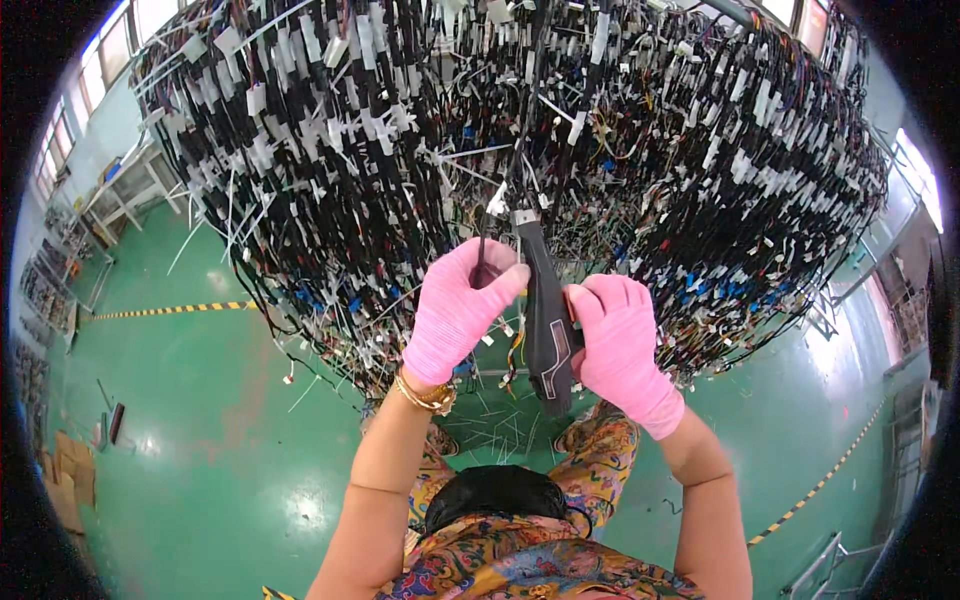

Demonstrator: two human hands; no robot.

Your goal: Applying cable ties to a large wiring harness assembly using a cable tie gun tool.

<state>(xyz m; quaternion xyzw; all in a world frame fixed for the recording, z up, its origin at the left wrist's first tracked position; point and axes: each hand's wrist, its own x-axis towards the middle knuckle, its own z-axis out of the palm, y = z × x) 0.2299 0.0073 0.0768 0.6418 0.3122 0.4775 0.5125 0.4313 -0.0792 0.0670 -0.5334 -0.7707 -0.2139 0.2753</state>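
Note:
A black cable tie gun point(546, 312) hangs upright in front of me, its metal nose up against a hanging wire bundle. My right hand point(620, 350), in a pink glove, is closed around its handle on the right side; the palm hides the trigger area. My left hand point(462, 305), also gloved in pink, pinches a thin black cable point(484, 250) just left of the gun's nose. A white connector point(497, 200) sits at the bundle above the nose. Many black wire harnesses point(340, 200) with white ends surround the spot.
The harnesses hang from a rail point(728, 10) and curve round on both sides. Cut tie ends point(500, 430) litter the green floor point(250, 470) below. Yellow-black tape point(170, 310) marks the floor. Shelving point(125, 205) stands at far left, cardboard point(75, 465) beneath it.

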